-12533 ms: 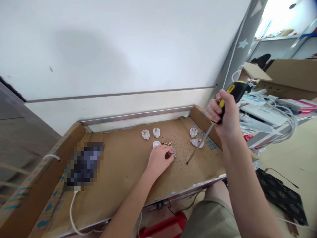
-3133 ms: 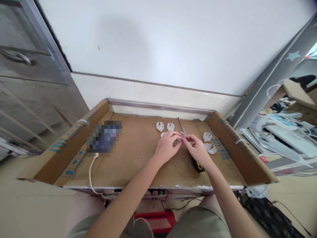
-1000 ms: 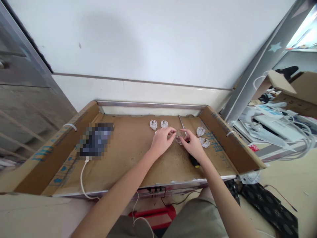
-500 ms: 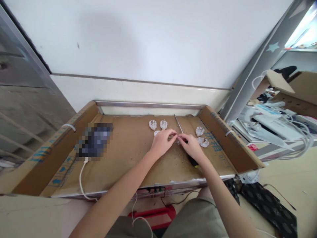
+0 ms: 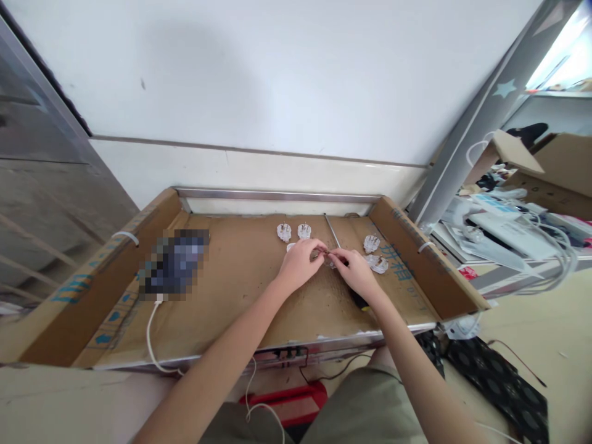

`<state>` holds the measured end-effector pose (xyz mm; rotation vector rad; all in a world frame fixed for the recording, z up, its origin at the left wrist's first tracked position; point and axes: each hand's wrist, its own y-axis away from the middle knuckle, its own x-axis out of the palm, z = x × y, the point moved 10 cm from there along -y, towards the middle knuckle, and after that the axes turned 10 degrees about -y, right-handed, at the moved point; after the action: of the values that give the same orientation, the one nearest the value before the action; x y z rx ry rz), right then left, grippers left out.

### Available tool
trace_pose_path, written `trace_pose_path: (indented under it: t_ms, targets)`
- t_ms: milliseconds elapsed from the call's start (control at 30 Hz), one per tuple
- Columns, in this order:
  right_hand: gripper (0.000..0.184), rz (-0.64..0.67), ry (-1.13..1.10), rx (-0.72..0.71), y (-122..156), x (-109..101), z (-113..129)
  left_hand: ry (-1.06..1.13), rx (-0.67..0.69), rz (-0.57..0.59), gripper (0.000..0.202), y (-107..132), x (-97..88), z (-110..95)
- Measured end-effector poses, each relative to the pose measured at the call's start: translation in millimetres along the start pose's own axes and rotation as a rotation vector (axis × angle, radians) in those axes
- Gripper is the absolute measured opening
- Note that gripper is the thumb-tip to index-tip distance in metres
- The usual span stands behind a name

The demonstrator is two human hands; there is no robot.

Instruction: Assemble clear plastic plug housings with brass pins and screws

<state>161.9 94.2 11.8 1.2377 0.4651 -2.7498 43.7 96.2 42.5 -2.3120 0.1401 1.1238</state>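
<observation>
My left hand [image 5: 300, 262] and my right hand [image 5: 354, 270] meet over the middle of a cardboard-lined tray, fingertips pinched together. Whatever lies between the fingers is too small to name. Under my right hand and forearm lies a screwdriver, its metal shaft [image 5: 332, 231] pointing away and its black and yellow handle [image 5: 358, 300] partly covered. Two clear plugs with metal pins, a left one [image 5: 283, 232] and a right one [image 5: 304, 231], stand beyond my left hand. Right of my right hand sit another clear plug piece [image 5: 371, 243] and a clear plastic part [image 5: 378, 264].
Raised cardboard walls [image 5: 439, 277] edge the tray. At left lies a blurred-out dark device [image 5: 178, 262] with a white cable [image 5: 148, 333] running over the front edge. A white wall [image 5: 277, 92] stands behind. A cluttered shelf [image 5: 504, 231] is at right.
The view has shifted slightly. Both hands stay close together at the same spot, with only small finger movements; the plugs and screwdriver lie as before.
</observation>
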Motion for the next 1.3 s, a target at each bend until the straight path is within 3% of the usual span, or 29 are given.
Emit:
trace_pose_path:
  t_ms: [167,367,633,1300]
  targets:
    - [0.034,-0.001,0.009,0.008,-0.2,0.6,-2.0,-0.021,-0.031,-0.06,0.011,-1.1,-6.0,4.2]
    - [0.034,-0.016,0.019,0.019,0.8,-0.7,-2.2,-0.095,-0.024,0.014,0.013,-1.1,1.1,3.9]
    - [0.034,-0.019,0.018,0.029,1.0,-1.7,-1.2,-0.167,0.095,0.0,0.011,-0.7,0.9,-5.3]
    - [0.039,-0.054,-0.085,0.036,1.8,-3.8,-4.3,-0.107,-0.004,-0.033,0.012,-3.0,-2.3,4.6]
